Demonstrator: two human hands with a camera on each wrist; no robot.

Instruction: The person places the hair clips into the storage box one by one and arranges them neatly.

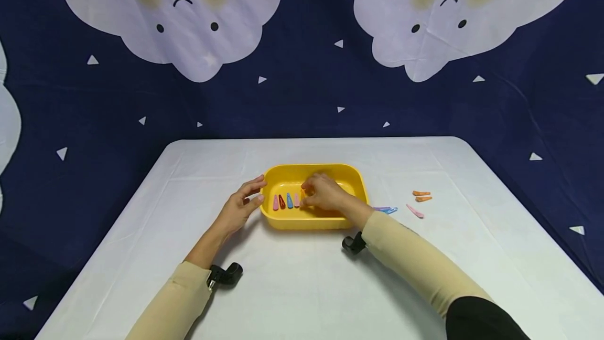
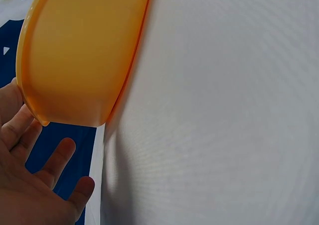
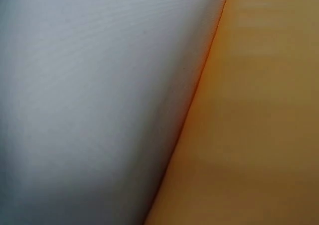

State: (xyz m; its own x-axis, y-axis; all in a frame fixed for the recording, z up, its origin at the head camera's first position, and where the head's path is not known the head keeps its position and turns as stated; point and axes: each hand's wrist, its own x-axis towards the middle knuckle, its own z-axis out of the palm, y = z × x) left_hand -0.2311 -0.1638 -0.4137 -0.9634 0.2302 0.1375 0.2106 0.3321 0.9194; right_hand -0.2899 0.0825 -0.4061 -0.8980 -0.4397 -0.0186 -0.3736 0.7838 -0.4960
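A yellow tray [image 1: 309, 223] stands on the table. Inside it a pink hair clip [image 1: 276, 203], a dark red hair clip [image 1: 282, 202], a blue hair clip [image 1: 290, 201] and a light pink hair clip [image 1: 297, 200] lie side by side in a row. My right hand [image 1: 324, 193] reaches into the tray and pinches an orange hair clip [image 1: 303, 193] at the row's right end, partly hidden by the fingers. At the tray's left end my left hand [image 1: 238, 209] touches the rim, fingers extended and spread in the left wrist view. Only tray wall and cloth show in the right wrist view.
Right of the tray lie purple and blue hair clips [image 1: 388, 210], partly behind the right forearm. Farther right are two orange hair clips [image 1: 423, 199] and a pink one [image 1: 415, 211]. A white cloth [image 1: 292, 287] covers the table; a dark blue cloud-patterned curtain [image 1: 306, 104] hangs behind.
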